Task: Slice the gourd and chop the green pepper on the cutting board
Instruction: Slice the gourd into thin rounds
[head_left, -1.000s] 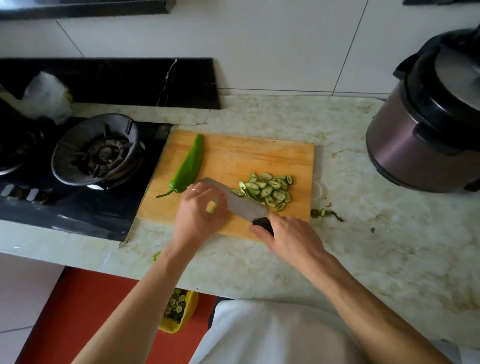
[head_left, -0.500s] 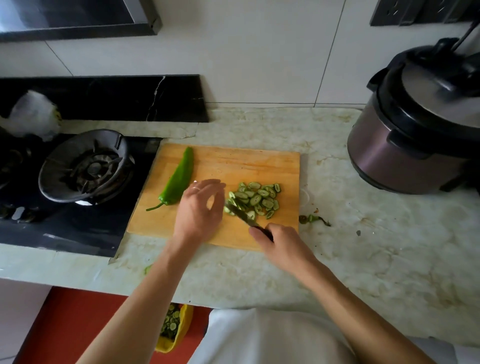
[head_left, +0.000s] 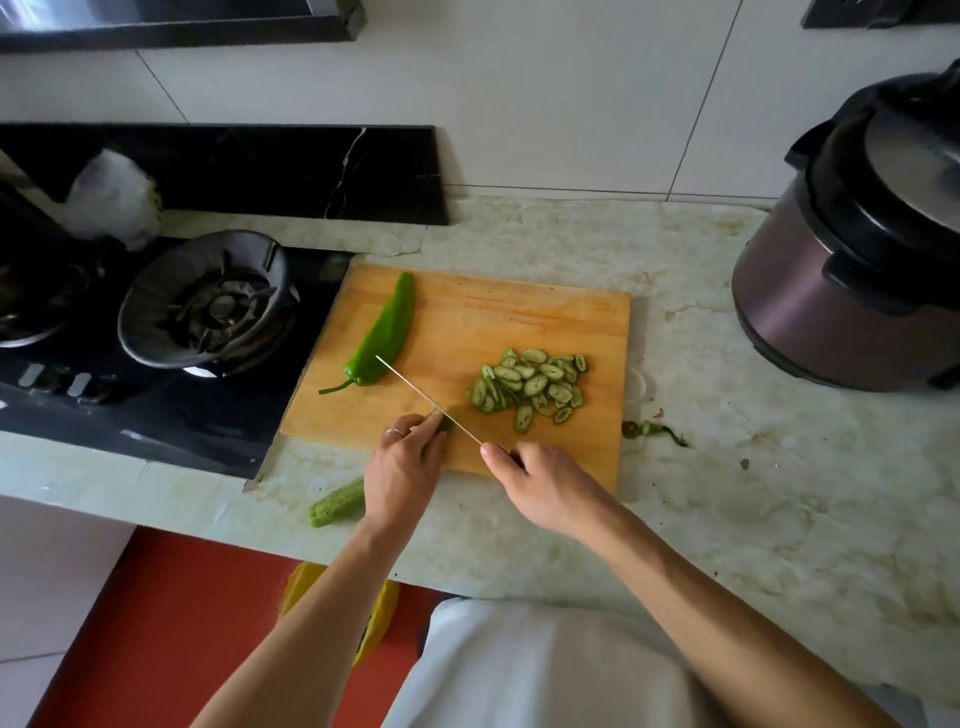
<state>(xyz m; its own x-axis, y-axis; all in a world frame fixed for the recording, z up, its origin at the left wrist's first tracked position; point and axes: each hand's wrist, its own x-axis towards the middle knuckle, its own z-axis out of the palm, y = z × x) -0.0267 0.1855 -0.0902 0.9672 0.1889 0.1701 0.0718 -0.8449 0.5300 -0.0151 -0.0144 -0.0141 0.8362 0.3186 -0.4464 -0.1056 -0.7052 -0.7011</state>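
Note:
A wooden cutting board (head_left: 509, 317) lies on the marble counter. A whole green pepper (head_left: 383, 335) rests on its left part, stem toward me. A pile of gourd slices (head_left: 532, 387) sits on the right part. My left hand (head_left: 402, 470) holds the remaining ridged gourd (head_left: 337, 501) at the board's near edge; most of it runs under my hand, its tail poking out over the counter. My right hand (head_left: 540, 480) grips the handle of a knife (head_left: 423, 397), blade edge-on and set against the gourd's tip by my left fingers.
A gas stove burner (head_left: 208, 301) sits left of the board. A dark rice cooker (head_left: 862, 249) stands at the right. Gourd trimmings (head_left: 652, 430) lie on the counter right of the board. A yellow bin (head_left: 374, 618) is below the counter edge.
The knife turned upright, edge-on, and swung left from the slice pile to the gourd tip. My left hand dropped toward the near edge onto the gourd, whose tail now shows.

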